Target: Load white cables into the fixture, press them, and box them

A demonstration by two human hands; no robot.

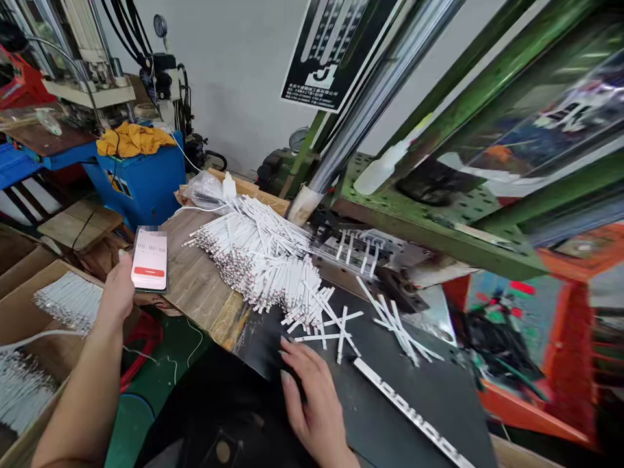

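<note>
Two hands in view, both ours. Our left hand [114, 292] is closed around the lower edge of a smartphone [149, 259], its screen showing a timer display and a red button. Our right hand [312, 403] holds nothing; its fingers [292, 383] sit loosely spread and low on a black mat [407, 396].

Just beyond those fingers lie loose white cables [336, 331], scattered and crossing one another. They run into a large heap of white cables [258, 260] with metal-tipped ends, piled across a wooden workbench [197, 279] and onto the mat. A smaller loose bunch of white cables [397, 328] lies well to the right, near a steel mold [355, 250] holding several upright cables. A perforated metal strip [412, 413] lies along the mat.

Left of the bench, a cardboard box [43, 286] holds bundled white wires [68, 302]. Above the mold stands a green press frame [439, 214] with a chrome column [375, 110]. Farther back, a yellow cloth [134, 140] lies on a blue bin [141, 185].
</note>
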